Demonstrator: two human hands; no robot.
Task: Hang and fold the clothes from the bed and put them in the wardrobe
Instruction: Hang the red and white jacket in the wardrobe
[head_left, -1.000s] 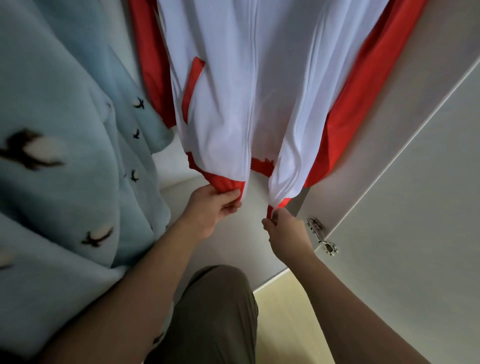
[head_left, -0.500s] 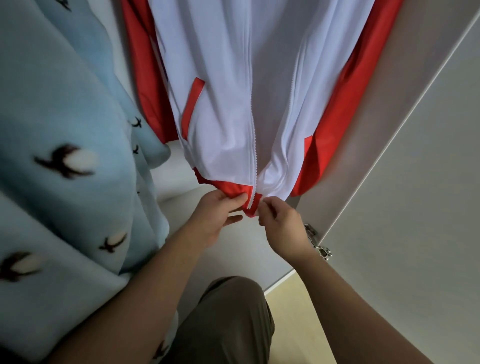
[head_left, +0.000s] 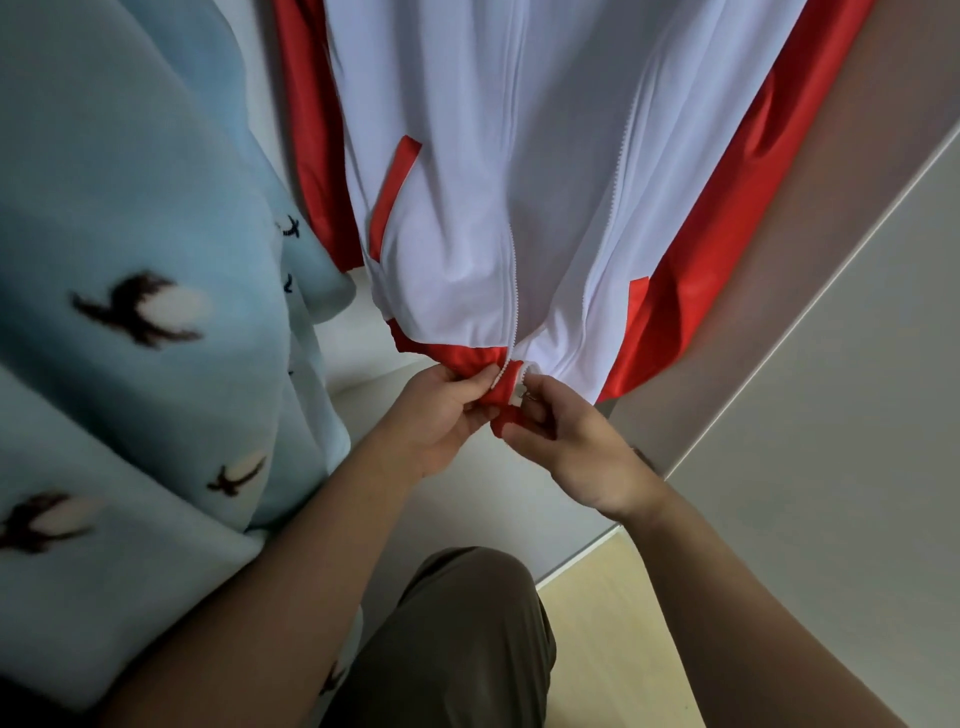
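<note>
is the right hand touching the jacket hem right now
Touching: the head view shows the right hand pinching the jacket at its red hem, by the zip.

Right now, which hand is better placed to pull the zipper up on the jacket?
Probably the right hand: it pinches the zipper pull at the bottom of the jacket. The left hand grips the red hem beside it and can hold it taut.

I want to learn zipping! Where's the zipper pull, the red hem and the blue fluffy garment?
zipper pull (head_left: 521, 397): head view, on its small metal piece.
red hem (head_left: 457, 358): head view, on the gathered band left of the zip.
blue fluffy garment (head_left: 130, 171): head view, on plain fleece above a dark print.
</note>
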